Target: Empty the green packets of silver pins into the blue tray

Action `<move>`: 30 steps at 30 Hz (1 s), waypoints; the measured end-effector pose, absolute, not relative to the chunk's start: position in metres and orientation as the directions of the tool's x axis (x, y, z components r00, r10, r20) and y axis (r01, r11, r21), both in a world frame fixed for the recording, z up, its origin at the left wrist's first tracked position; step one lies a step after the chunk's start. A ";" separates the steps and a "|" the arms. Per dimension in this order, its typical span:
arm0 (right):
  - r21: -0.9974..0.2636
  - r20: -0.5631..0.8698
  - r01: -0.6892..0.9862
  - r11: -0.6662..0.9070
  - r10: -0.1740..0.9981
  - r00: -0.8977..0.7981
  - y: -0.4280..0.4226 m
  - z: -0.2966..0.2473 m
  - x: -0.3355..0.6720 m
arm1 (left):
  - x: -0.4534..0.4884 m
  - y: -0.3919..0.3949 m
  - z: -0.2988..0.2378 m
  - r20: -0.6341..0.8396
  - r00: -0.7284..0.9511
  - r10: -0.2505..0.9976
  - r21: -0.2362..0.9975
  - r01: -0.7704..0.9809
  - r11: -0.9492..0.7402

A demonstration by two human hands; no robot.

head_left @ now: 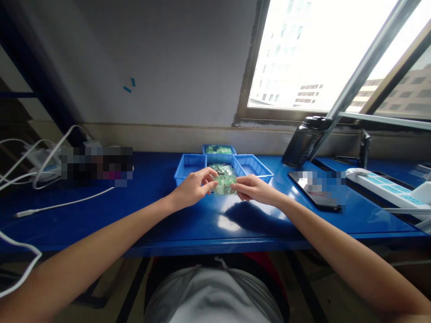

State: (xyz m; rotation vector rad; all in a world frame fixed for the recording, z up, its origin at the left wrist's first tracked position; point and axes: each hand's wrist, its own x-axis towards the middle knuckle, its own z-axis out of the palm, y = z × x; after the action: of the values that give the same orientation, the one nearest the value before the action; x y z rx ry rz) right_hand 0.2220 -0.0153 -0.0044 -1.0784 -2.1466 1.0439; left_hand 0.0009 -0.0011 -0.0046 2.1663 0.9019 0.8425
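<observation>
Two hands at a little green see-through packet [224,185], with more packets close by.
The packet is up over the front of the middle blue bin [220,158]. The right hand [255,187] pinches its right side with thumb and fingers. The left hand [195,187] is at the other side, thumb and pointing finger a bit apart; I cannot tell if they grip it. The job looks partway through: this packet is out but not put down, and shiny packets [222,169] lie in the middle bin, with green packets [219,149] in the back bin [204,150]. The left bin [191,167] and right bin [252,166] sit on each side. How many packets are done, I cannot tell.
</observation>
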 end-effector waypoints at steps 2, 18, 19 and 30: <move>-0.827 0.090 0.426 0.368 0.834 -0.545 -0.015 -0.005 0.221 | 0.000 -0.001 -0.004 0.331 0.539 0.775 0.752 0.345 -0.561; -0.898 -0.022 0.385 0.211 0.854 -0.520 -0.013 -0.003 0.221 | -0.005 0.004 -0.008 0.475 0.613 0.631 0.372 0.510 -0.776; -0.891 -0.028 0.403 0.211 0.858 -0.512 -0.012 -0.005 0.222 | -0.005 0.005 -0.008 0.482 0.607 0.632 0.348 0.529 -0.774; -0.638 0.365 0.574 0.514 0.858 -0.362 -0.013 -0.007 0.225 | -0.004 0.007 -0.009 0.494 0.537 0.684 0.449 0.516 -0.730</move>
State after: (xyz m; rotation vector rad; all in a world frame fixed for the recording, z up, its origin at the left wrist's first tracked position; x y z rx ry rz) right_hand 0.2245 -0.0130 -0.0074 -1.1633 -2.0753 0.5356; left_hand -0.0042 0.0072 -0.0093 2.5275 1.0067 0.9755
